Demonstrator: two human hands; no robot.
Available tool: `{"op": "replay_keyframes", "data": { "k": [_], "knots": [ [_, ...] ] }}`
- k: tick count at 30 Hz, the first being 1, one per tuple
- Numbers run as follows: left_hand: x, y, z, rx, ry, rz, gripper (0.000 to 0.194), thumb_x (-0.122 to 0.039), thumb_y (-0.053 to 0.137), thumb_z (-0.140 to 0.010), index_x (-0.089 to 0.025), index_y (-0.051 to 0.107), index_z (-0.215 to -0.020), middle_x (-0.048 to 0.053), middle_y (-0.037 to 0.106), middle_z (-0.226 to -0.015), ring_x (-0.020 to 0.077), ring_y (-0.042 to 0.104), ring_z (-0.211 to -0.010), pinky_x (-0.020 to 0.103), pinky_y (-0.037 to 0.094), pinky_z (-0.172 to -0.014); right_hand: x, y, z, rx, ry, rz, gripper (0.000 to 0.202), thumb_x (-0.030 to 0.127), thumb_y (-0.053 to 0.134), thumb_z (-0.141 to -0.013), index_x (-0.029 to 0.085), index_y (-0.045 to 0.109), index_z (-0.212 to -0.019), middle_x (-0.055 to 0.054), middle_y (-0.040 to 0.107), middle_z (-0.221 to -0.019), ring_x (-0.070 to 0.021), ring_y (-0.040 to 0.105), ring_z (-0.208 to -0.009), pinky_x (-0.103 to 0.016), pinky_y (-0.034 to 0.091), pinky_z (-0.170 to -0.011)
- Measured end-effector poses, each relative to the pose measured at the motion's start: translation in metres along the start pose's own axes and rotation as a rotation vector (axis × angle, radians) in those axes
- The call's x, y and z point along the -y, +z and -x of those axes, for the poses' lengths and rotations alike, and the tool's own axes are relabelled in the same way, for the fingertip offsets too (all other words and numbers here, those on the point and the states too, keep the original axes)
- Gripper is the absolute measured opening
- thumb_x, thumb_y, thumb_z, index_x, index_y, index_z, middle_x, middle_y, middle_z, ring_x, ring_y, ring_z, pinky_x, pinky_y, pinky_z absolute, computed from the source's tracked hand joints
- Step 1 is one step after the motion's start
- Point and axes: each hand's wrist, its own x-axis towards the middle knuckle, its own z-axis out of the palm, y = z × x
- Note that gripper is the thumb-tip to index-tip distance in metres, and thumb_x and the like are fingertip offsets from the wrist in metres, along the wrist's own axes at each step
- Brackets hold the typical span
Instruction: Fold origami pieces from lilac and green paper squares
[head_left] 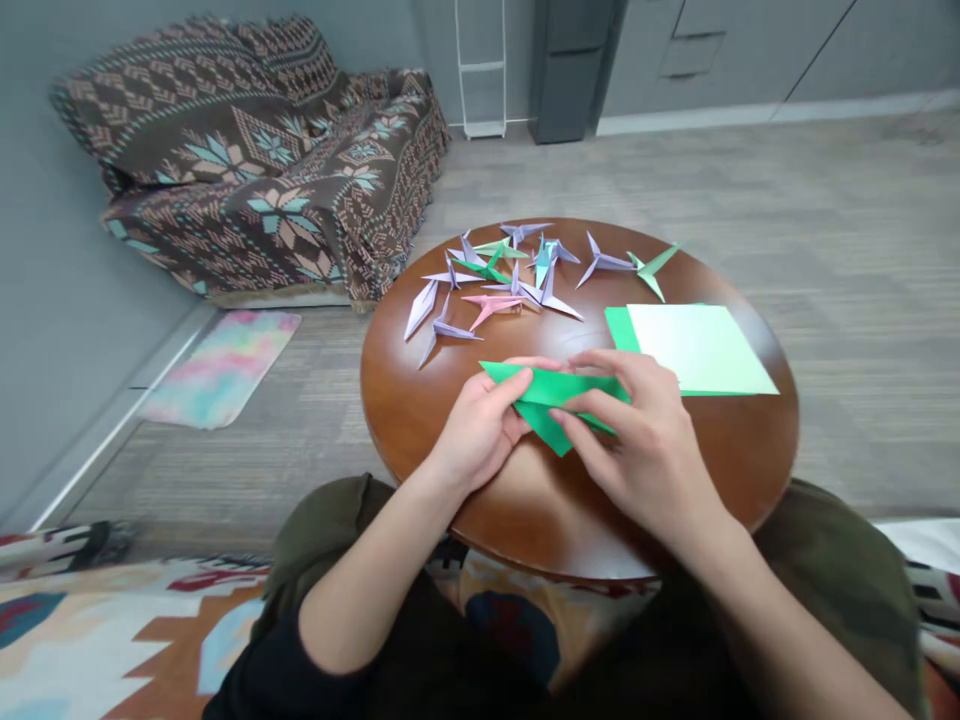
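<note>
One piece of green paper (551,388), partly folded, sits between the left hand (487,425) and the right hand (652,430) in the head view, just above the middle of the round brown worktop (720,460). Take that worktop as a clock with twelve at its far edge. The left hand grips the paper from the nine o'clock side, thumb on top and fingers beneath. The right hand holds it from four o'clock, its thumb and forefinger nearly together on the paper. One paper corner points to ten o'clock, another to six.

From ten to twelve o'clock stands a cluster of folded paper birds, mostly purple, with a pink bird (493,308) nearest the green paper. A pale green bird (654,270) stands at one o'clock. A stack of sheets (701,345), pale on top, lies at two to three o'clock. Beyond the worktop, a covered sofa (285,190) is at ten o'clock.
</note>
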Motion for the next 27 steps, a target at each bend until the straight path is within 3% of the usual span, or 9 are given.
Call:
{"op": "replay_keyframes", "data": {
  "k": [2, 5, 9, 15, 20, 27],
  "knots": [
    [-0.001, 0.000, 0.001, 0.006, -0.002, 0.013, 0.021, -0.031, 0.073, -0.094, -0.014, 0.079, -0.104, 0.011, 0.081, -0.109, 0.0240, 0.078, -0.101, 0.027, 0.061, -0.079, -0.005, 0.000, 0.000, -0.003, 0.055, -0.049, 0.011, 0.020, 0.069, -0.096, 0.017, 0.075, -0.087, -0.017, 0.073, -0.124, -0.0349, 0.068, -0.115, -0.053, 0.048, -0.098],
    [-0.003, 0.001, 0.003, 0.053, -0.011, 0.007, 0.028, -0.040, 0.075, -0.093, -0.015, 0.078, -0.105, 0.012, 0.081, -0.112, 0.0253, 0.078, -0.106, 0.030, 0.062, -0.085, -0.011, -0.002, -0.002, 0.023, 0.170, -0.154, 0.011, 0.021, 0.072, -0.094, 0.019, 0.074, -0.084, -0.011, 0.078, -0.107, -0.0307, 0.073, -0.101, -0.048, 0.051, -0.090],
    [-0.004, 0.001, 0.005, 0.100, -0.007, -0.036, 0.032, -0.026, 0.088, -0.081, -0.018, 0.076, -0.110, 0.011, 0.081, -0.118, 0.0248, 0.078, -0.109, 0.030, 0.061, -0.091, -0.013, -0.008, -0.006, 0.069, 0.305, -0.320, 0.014, 0.025, 0.073, -0.094, 0.020, 0.073, -0.081, -0.007, 0.080, -0.092, -0.0265, 0.073, -0.086, -0.042, 0.053, -0.081],
    [-0.002, -0.001, 0.001, 0.040, 0.060, -0.021, 0.017, -0.020, 0.085, -0.084, -0.017, 0.077, -0.098, 0.008, 0.084, -0.101, 0.0182, 0.080, -0.091, 0.027, 0.064, -0.084, -0.012, -0.012, -0.007, 0.087, 0.386, -0.406, 0.017, 0.027, 0.075, -0.091, 0.022, 0.069, -0.075, -0.005, 0.079, -0.090, -0.0253, 0.072, -0.085, -0.040, 0.051, -0.080],
    [-0.001, -0.002, -0.001, -0.039, 0.075, -0.025, 0.015, -0.018, 0.088, -0.080, -0.017, 0.075, -0.088, 0.005, 0.084, -0.088, 0.0144, 0.079, -0.080, 0.022, 0.064, -0.075, -0.009, -0.015, -0.008, 0.082, 0.386, -0.439, 0.021, 0.022, 0.072, -0.088, 0.023, 0.061, -0.071, -0.004, 0.075, -0.087, -0.0231, 0.069, -0.083, -0.038, 0.050, -0.079],
    [-0.002, 0.000, 0.000, -0.089, 0.073, -0.085, 0.024, -0.024, 0.092, -0.075, -0.016, 0.073, -0.087, 0.005, 0.082, -0.081, 0.0206, 0.082, -0.081, 0.026, 0.065, -0.073, -0.010, -0.016, -0.007, 0.078, 0.460, -0.427, 0.018, 0.020, 0.076, -0.084, 0.024, 0.059, -0.087, 0.000, 0.069, -0.084, -0.0207, 0.066, -0.078, -0.033, 0.049, -0.071]
  ]
}}
